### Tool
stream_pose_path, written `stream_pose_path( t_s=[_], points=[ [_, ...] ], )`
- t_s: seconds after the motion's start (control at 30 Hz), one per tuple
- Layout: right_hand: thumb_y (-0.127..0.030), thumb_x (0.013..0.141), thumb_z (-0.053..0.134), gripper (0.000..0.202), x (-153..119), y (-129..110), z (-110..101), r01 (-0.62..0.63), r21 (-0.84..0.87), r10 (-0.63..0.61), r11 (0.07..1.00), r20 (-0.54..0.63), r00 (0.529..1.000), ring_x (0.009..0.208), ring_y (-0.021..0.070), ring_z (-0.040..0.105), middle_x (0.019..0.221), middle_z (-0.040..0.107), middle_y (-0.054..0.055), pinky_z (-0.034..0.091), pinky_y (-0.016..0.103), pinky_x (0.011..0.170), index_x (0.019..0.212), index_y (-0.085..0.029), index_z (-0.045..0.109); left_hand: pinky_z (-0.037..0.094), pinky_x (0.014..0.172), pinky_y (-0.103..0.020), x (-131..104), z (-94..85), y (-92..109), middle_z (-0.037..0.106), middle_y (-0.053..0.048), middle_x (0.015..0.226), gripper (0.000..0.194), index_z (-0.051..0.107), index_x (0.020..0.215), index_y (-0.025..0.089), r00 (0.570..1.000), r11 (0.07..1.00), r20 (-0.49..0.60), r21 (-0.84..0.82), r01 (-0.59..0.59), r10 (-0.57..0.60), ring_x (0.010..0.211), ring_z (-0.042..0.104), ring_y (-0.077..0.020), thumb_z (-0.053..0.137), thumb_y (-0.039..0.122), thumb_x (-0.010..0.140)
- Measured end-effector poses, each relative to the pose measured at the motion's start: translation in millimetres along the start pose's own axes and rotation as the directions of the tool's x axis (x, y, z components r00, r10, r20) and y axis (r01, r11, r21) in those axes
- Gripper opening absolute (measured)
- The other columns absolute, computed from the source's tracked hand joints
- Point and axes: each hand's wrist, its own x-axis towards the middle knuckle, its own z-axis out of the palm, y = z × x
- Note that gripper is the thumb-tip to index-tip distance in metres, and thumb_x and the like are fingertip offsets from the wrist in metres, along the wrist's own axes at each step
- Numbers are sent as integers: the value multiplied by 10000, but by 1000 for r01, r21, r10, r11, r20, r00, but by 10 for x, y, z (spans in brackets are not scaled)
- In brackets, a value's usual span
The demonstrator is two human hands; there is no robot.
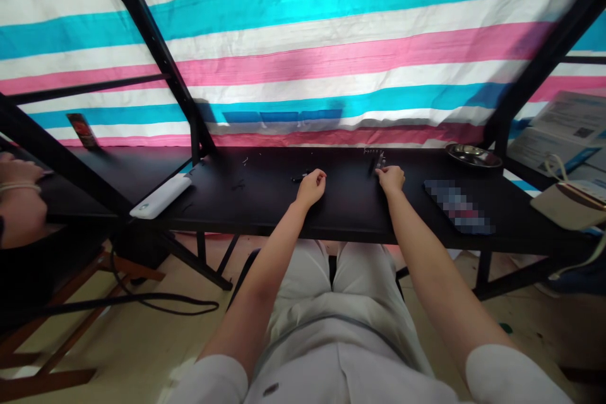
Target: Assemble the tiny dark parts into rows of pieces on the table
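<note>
My left hand (312,187) rests at the middle of the black table with its fingers curled closed. What it holds, if anything, is hidden. Just left of its fingers lies a small dark slender piece (297,178). My right hand (392,178) is further right, its thumb and fingers pinched at the lower end of a small pale, shiny piece (380,159). A dark narrow piece (372,165) is beside that one. Behind them sits a row of tiny light bits (373,151). All these are too small to name.
On the black table (255,202) lie a white power strip (161,197) at left, a blurred-out flat object (458,207) at right and a round metal dish (473,156) behind it. Black frame bars (165,63) flank the table. Another person's hand (21,172) is far left.
</note>
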Motion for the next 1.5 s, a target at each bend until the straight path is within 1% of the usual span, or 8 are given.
stream_pose_path(
  t_s=[0.53, 0.83, 0.93, 1.07, 1.17, 1.3, 1.4, 1.5],
  points=[
    [-341, 764, 641, 270, 9, -9, -11, 13, -64, -11, 998, 30, 999, 957, 246, 627, 964, 694, 134, 433, 341, 844, 949, -162, 723, 441, 665, -241, 2, -4, 5, 586, 3, 699, 129, 571, 837, 176, 1000, 1000, -2, -3, 0, 0, 620, 536, -105, 469, 125, 778],
    [-333, 768, 612, 263, -87, -28, -76, 2, -114, 0, 993, 23, 1000, 965, 252, 616, 945, 688, 137, 421, 365, 862, 933, -158, 718, 439, 666, -242, -2, -11, 39, 602, -2, 704, 132, 583, 837, 179, 1000, 1000, -13, 6, 16, -16, 645, 553, -113, 476, 128, 779],
    [-339, 760, 621, 270, -137, -33, -132, -16, -142, 22, 990, 41, 999, 981, 252, 612, 964, 682, 135, 422, 368, 867, 943, -160, 706, 436, 659, -239, 1, -20, 53, 600, 0, 696, 126, 582, 825, 182, 999, 1000, -35, -8, 18, -18, 645, 554, -113, 477, 127, 779],
    [-313, 755, 617, 249, -199, -40, -212, -10, -171, 20, 985, 57, 998, 995, 250, 606, 962, 678, 133, 424, 369, 871, 933, -160, 698, 434, 642, -234, 24, -44, 51, 604, -4, 705, 104, 575, 818, 183, 991, 998, -124, -54, 41, -47, 635, 553, -109, 480, 147, 793],
    [-294, 755, 604, 257, -228, -42, -261, -16, -164, 27, 986, 68, 997, 1002, 248, 603, 989, 675, 132, 430, 364, 874, 954, -160, 695, 446, 656, -235, 25, -93, 30, 604, -5, 712, 95, 570, 824, 185, 978, 993, -191, -101, 65, -84, 636, 554, -108, 483, 157, 798],
    [-280, 766, 577, 269, -249, -43, -304, -16, -135, 26, 991, 75, 997, 994, 243, 609, 1008, 676, 127, 440, 354, 868, 979, -168, 697, 457, 677, -233, -33, -225, -17, 601, -4, 716, 100, 569, 847, 189, 965, 986, -231, -141, 92, -123, 652, 563, -109, 478, 172, 807],
    [-275, 779, 554, 240, -283, -68, -314, 0, -137, 12, 991, 82, 997, 958, 249, 621, 975, 680, 134, 453, 356, 837, 935, -178, 708, 455, 687, -239, -77, -342, -58, 601, -10, 724, 102, 569, 846, 185, 952, 986, -262, -101, 135, -158, 658, 563, -112, 478, 167, 804],
    [-282, 793, 530, 246, -358, -139, -306, 30, -130, -21, 991, 73, 997, 916, 257, 632, 943, 681, 150, 459, 352, 801, 912, -168, 712, 456, 698, -261, -72, -423, -98, 604, -21, 744, 109, 572, 848, 182, 954, 985, -249, 4, 174, -168, 663, 557, -126, 485, 147, 792]
  ],
)
